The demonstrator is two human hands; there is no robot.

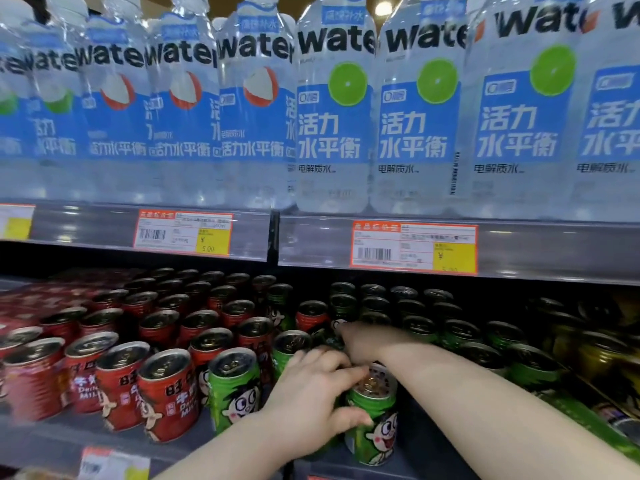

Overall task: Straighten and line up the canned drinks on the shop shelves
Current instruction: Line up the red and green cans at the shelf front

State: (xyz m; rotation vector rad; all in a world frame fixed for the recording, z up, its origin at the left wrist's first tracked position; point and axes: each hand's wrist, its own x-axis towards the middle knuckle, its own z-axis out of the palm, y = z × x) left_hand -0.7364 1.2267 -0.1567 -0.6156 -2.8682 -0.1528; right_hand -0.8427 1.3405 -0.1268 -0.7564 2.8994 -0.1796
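Small drink cans stand in rows on the lower shelf [104, 434]: red cans [166, 393] on the left, green cans [233, 389] in the middle and to the right. My left hand [311, 393] grips a green can at the shelf front [375, 431], thumb on its side and fingers over its rim. My right hand [360, 341] reaches in over it, fingers curled over a green can in a row behind [329, 341], which is mostly hidden. Some front cans stand tilted or out of line.
The shelf above carries large water bottles [332, 133], and its front rail [519, 251] hangs low over the cans with orange price tags [414, 247]. Darker yellow-green cans [602, 355] stand at the far right. Another price tag [114, 462] is on the lower shelf edge.
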